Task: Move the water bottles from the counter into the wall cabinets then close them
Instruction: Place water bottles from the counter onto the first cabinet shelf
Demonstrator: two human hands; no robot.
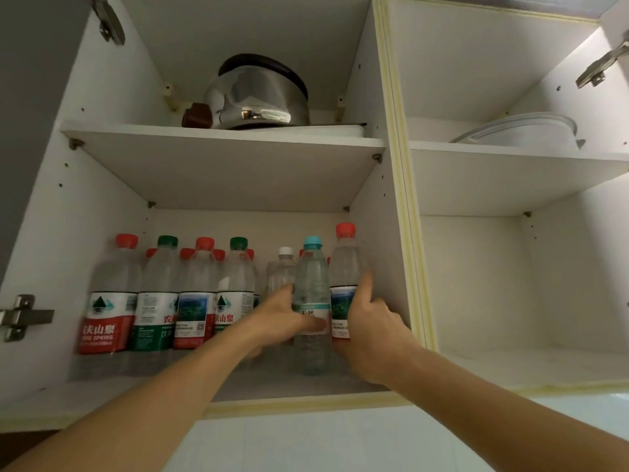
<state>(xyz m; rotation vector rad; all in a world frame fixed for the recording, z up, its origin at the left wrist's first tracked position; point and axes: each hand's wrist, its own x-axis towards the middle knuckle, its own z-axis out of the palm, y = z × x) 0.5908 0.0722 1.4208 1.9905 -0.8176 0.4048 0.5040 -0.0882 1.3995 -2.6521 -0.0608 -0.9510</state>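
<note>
Both hands reach into the lower shelf (238, 386) of the open white wall cabinet, near its right front corner. The left hand (277, 321) wraps its fingers round the clear plastic water bottle with the blue cap (312, 294). The right hand (369, 330) grips the clear red-capped bottle (344, 267) touching it on the right, against the cabinet's side wall. Both stand upright on the shelf. Palms hide their lower labels; the back-row bottles (218, 255) show only caps.
</note>
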